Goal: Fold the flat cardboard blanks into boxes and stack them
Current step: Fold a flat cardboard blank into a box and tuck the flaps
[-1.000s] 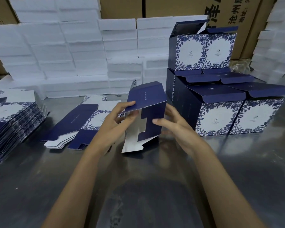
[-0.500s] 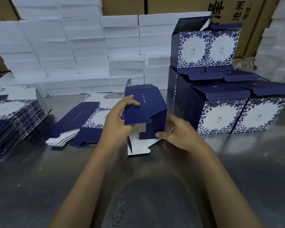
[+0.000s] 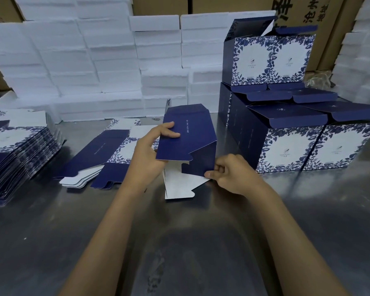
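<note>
A half-formed navy box blank (image 3: 190, 133) stands on the steel table (image 3: 201, 242) at the centre, its white inner flap lying towards me. My left hand (image 3: 150, 152) grips its left side, with fingers on the top navy panel. My right hand (image 3: 229, 174) pinches the lower right corner where the navy flap meets the white flap. A few flat blanks (image 3: 103, 159) lie just left of the box. A thick pile of flat blanks (image 3: 15, 150) sits at the far left. Finished blue-and-white floral boxes (image 3: 286, 116) are stacked at the right, two tiers high.
White foam blocks (image 3: 94, 60) are piled along the back and at the far right. Brown cartons (image 3: 308, 22) stand behind them. The finished stack is close to my right hand.
The blank has been tipped from upright and open to lying with its navy panel on top. My left hand moved onto that panel; my right hand dropped to the lower right corner.
</note>
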`<state>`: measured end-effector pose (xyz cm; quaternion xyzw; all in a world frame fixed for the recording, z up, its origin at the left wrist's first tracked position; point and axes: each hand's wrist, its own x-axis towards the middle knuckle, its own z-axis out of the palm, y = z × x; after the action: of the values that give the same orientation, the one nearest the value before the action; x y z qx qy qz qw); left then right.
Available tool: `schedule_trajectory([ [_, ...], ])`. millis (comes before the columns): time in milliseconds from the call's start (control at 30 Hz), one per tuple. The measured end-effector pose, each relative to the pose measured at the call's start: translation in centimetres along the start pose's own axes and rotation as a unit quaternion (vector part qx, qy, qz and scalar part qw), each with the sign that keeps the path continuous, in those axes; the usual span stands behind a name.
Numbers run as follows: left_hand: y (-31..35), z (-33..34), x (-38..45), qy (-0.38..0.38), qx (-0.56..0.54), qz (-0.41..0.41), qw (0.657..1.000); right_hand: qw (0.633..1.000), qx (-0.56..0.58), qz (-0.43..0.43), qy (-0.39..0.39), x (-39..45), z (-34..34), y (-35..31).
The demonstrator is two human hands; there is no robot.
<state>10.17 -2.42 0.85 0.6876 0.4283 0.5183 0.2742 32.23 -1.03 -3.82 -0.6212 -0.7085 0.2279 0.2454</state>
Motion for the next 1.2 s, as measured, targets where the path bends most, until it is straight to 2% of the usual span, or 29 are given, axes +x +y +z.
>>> schedule_trajectory([
  [100,-0.2,0.0,0.1,0.003,0.001,0.001,1.000,1.000,0.012,-0.002,-0.001,-0.2,-0.2,-0.2],
  [267,-0.3,-0.1,0.2,-0.001,0.003,-0.002,1.000,0.997,0.038,-0.038,0.057,-0.2,-0.7,-0.6],
  [433,-0.3,0.0,0.1,0.004,0.005,-0.005,1.000,0.997,0.034,-0.036,0.061,-0.5,-1.0,-1.0],
  [567,-0.3,0.0,0.2,-0.005,0.003,-0.006,1.000,0.981,0.101,-0.100,0.134,-0.8,-1.7,-1.6],
  [733,-0.2,0.1,0.1,-0.011,0.004,-0.007,1.000,0.980,0.125,-0.102,0.116,-1.1,-1.9,-1.8],
  [867,0.0,0.1,0.1,-0.016,-0.001,-0.008,1.000,0.967,0.179,-0.112,0.145,-1.1,-2.1,-2.1],
  [967,0.3,0.2,0.0,-0.010,-0.010,-0.006,1.000,0.965,0.210,-0.108,0.112,-1.3,-2.8,-2.2],
  [1133,0.3,0.5,0.0,-0.006,-0.027,-0.011,1.000,0.912,0.355,-0.108,0.177,-2.0,-3.7,-3.7],
  [1200,0.3,0.7,0.0,-0.014,-0.033,-0.013,0.999,0.926,0.328,-0.116,0.146,-2.1,-3.0,-4.3],
])
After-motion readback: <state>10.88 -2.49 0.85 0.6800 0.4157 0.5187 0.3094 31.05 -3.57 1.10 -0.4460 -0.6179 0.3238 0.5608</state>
